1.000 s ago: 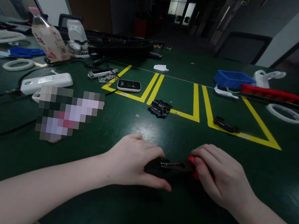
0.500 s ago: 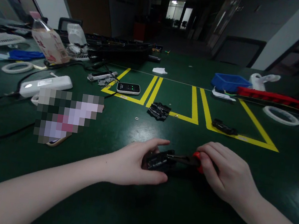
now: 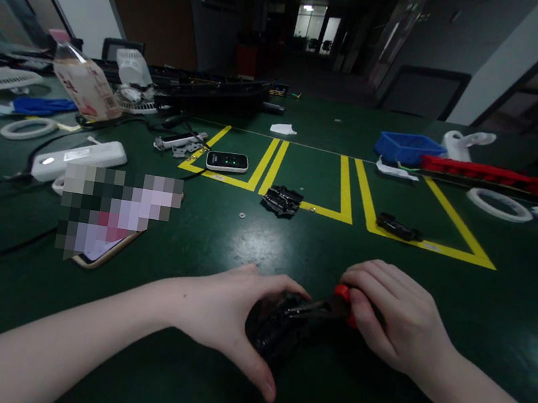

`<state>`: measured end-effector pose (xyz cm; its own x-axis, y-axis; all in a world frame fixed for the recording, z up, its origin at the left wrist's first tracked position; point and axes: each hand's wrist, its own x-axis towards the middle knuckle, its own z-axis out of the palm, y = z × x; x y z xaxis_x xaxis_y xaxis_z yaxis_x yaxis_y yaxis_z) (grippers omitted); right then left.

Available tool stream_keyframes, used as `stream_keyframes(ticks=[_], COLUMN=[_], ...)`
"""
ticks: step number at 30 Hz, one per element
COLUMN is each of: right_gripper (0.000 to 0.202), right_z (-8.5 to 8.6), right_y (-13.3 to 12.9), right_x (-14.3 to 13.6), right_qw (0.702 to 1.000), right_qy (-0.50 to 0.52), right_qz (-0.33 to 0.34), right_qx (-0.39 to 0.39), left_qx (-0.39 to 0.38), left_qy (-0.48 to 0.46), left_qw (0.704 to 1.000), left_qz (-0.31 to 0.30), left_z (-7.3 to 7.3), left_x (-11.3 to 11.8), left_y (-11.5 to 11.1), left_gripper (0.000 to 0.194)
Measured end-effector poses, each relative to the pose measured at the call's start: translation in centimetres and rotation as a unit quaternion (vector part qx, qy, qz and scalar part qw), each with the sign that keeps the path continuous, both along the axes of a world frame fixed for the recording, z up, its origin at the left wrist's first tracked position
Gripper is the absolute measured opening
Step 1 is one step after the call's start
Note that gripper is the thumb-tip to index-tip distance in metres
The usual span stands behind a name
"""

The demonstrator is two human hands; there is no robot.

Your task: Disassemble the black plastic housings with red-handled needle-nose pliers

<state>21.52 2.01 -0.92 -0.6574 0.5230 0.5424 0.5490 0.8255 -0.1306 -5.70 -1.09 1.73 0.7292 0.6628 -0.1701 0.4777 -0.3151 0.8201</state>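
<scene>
My left hand (image 3: pixel 226 313) is curved around a black plastic part (image 3: pixel 274 330), its index finger over the far side and its thumb stretched out along the near side. My right hand (image 3: pixel 396 315) is closed on the red handles of needle-nose pliers (image 3: pixel 316 308). The pliers point left, with the tips at the top of the black part; whether they pinch anything there I cannot tell. Beyond my hands lie a second black plastic part (image 3: pixel 282 201) and a smaller black piece (image 3: pixel 399 227) on the yellow-taped table. A small metal ring (image 3: pixel 242 215) lies nearer.
On the left are a phone (image 3: pixel 110 248), a white power strip (image 3: pixel 80 160) and a bottle (image 3: pixel 85 80). A device with green lights (image 3: pixel 227 162) sits inside yellow tape. At the right stand a blue bin (image 3: pixel 408 149), a red strip (image 3: pixel 505 178) and a white tape roll (image 3: pixel 499 205).
The black part has turned and come nearer to me, and my left thumb has spread outward. My right hand has moved slightly left and down with the pliers. The view has shifted slightly.
</scene>
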Motion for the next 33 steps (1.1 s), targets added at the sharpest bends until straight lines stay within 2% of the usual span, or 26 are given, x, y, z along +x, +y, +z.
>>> stream_keyframes(ticks=[2, 5, 8, 11, 15, 21, 25, 33], right_gripper=[0.017, 0.016, 0.014, 0.017, 0.017, 0.015, 0.017, 0.018], right_z=[0.0, 0.1, 0.1, 0.2, 0.4, 0.2, -0.2, 0.2], right_y=[0.1, 0.4, 0.7, 0.7, 0.5, 0.4, 0.7, 1.0], right_x=[0.0, 0.2, 0.4, 0.4, 0.2, 0.4, 0.9, 0.9], right_qw=[1.0, 1.0, 1.0, 1.0, 1.0, 0.999, 0.999, 0.999], right_qy=[-0.003, -0.005, -0.015, -0.009, -0.003, 0.003, 0.01, 0.001], right_qz=[0.0, 0.0, -0.008, -0.021, -0.018, -0.016, -0.018, -0.03], right_qx=[0.005, 0.021, 0.023, 0.016, 0.023, 0.04, 0.025, 0.02], left_qx=[-0.002, -0.054, -0.098, -0.082, -0.093, -0.214, -0.211, -0.238], left_qy=[-0.013, -0.07, -0.113, -0.105, -0.103, -0.18, -0.203, -0.273], left_qw=[1.0, 0.995, 0.987, 0.987, 0.986, 0.953, 0.947, 0.916], left_qz=[0.014, 0.039, 0.06, 0.084, 0.09, 0.116, 0.134, 0.173], left_z=[-0.3, -0.8, -1.0, -0.8, -0.7, -0.8, -0.9, -0.8], left_x=[0.2, 0.5, 0.8, 0.9, 1.0, 1.6, 1.9, 1.6], left_y=[-0.1, -0.1, -0.2, -0.2, -0.3, -0.9, -1.3, -1.1], left_gripper=[0.09, 0.084, 0.09, 0.095, 0.086, 0.086, 0.085, 0.061])
